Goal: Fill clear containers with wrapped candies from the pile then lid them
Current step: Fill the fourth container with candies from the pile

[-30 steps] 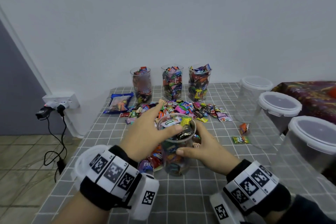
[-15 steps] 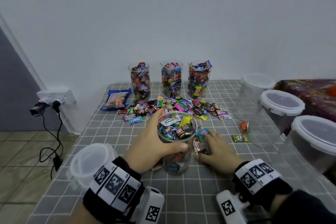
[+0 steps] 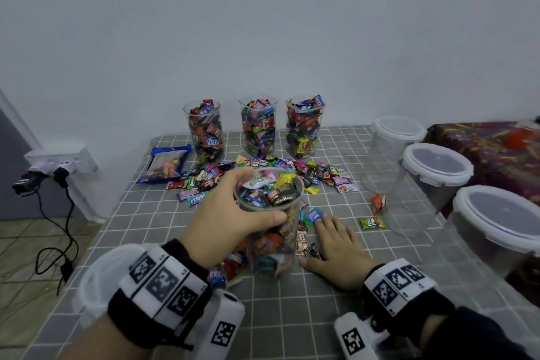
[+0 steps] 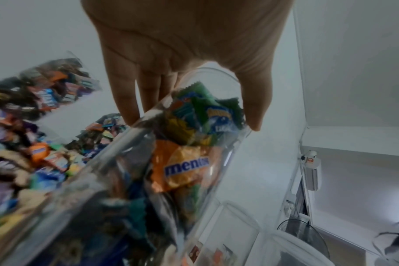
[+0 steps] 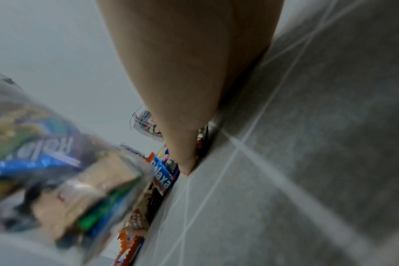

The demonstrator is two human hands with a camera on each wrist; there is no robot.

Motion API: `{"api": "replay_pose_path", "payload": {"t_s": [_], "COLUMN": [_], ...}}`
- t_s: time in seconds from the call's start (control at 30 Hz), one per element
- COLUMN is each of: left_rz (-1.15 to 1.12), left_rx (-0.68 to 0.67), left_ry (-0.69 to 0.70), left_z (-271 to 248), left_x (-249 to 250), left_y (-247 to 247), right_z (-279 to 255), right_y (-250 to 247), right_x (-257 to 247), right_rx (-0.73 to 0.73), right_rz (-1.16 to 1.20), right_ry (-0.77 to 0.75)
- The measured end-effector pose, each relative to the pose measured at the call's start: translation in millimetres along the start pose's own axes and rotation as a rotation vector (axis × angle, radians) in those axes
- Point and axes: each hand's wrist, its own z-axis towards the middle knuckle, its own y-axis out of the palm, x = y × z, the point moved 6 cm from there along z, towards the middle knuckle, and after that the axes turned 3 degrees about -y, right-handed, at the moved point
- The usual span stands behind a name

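My left hand (image 3: pixel 230 222) grips a clear candy-filled cup (image 3: pixel 270 222) near its rim; in the left wrist view the fingers (image 4: pixel 128 100) and thumb wrap that cup (image 4: pixel 171 162). My right hand (image 3: pixel 336 245) lies flat on the tablecloth just right of the cup, fingers straight over loose candies (image 3: pixel 306 245); its fingertips touch a blue candy (image 3: pixel 313 215). The candy pile (image 3: pixel 263 175) spreads behind the cup. In the right wrist view the palm (image 5: pixel 194 90) presses down on wrappers (image 5: pixel 162 180).
Three filled cups (image 3: pixel 258 128) stand by the wall. Three lidded clear tubs (image 3: pixel 432 181) line the right side, another lidded tub (image 3: pixel 96 280) sits under my left wrist. A blue snack bag (image 3: pixel 165 165), two stray candies (image 3: pixel 374 222), a wall socket with cables (image 3: pixel 55 166).
My right hand let go of the cup's side and dropped flat onto the candies beside it. The left hand kept hold of the cup near its rim.
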Motion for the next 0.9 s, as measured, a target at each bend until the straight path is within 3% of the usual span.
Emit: {"api": "replay_pose_path", "payload": {"t_s": [0.3,0.6,0.9], "left_rz": [-0.007,0.052,0.135], "left_rx": [0.089,0.092,0.094], "left_ry": [0.138,0.145,0.073], "left_z": [85.8,186.5,241.0], "left_x": [56.9,66.0,51.6], "left_y": [9.7,102.5,173.3], "right_z": [1.1,0.6,8.1], "right_y": [4.0,3.2,3.2], "right_x": [1.9,2.3,2.1], "right_rx": [0.017,-0.008,-0.009], "right_rz": [0.041,0.07,0.132], "right_ry": [-0.023,-0.042,-0.117]}}
